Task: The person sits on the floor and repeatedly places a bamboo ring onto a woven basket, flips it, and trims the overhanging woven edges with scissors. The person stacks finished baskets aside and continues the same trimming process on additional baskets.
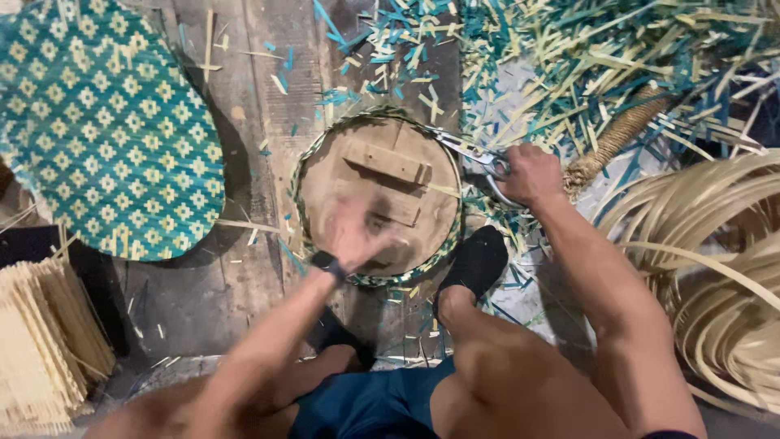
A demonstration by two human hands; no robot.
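Right hand (530,173) closed on steel scissors (470,153) at rim of round wooden disc ringed by teal woven strip (379,195), on floor | left hand (357,236) blurred over disc, grip unclear | risk: disc shifts, blades cut weave or nick black-socked foot (475,262)

The person wore dark blue shorts (366,402) that covered the upper thighs and left the knees bare. A black wristwatch with a dark band (327,263) circled the left wrist, just behind the blurred left hand (361,236). A black sock (475,262) covered one foot. Both forearms were bare, without sleeves, and the right hand (530,173) carried no glove or ring that could be made out. A dark edge of cloth (670,435) showed at the right upper arm.
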